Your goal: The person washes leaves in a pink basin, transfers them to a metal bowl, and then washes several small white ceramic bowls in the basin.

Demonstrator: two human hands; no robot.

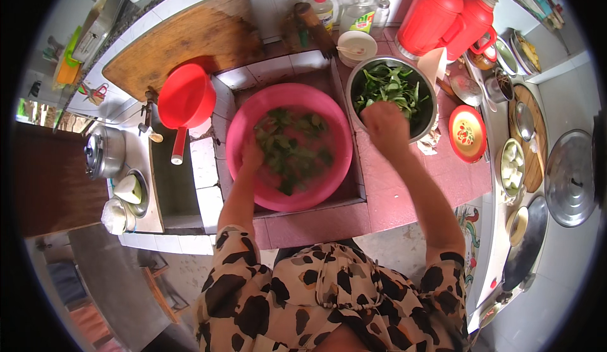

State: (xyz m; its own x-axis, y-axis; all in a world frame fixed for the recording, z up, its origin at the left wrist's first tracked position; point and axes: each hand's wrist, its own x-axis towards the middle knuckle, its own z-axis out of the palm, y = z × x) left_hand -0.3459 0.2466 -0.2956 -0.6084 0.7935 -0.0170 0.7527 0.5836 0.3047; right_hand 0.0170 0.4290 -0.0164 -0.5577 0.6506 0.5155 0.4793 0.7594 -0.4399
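A pink plastic basin [243, 108] of cloudy water sits in the tiled sink, with leafy greens [289, 143] afloat in it. At the basin's left inner side is my left hand [251, 155], beside the leaves and partly in the water; its fingers are unclear. To the right stands a steel bowl [353, 91] heaped with more leafy greens [391, 84]. My right hand [386, 124] is over the bowl's near rim, blurred and knuckles up. Its fingertips are hidden, so whether it grips any leaves does not show.
A red dipper [187, 98] rests on the sink's left ledge, before a wooden cutting board [189, 39]. Behind the steel bowl are small white bowls [358, 47] and red thermos flasks [431, 15]. A red-rimmed enamel dish [467, 134] lies to the right.
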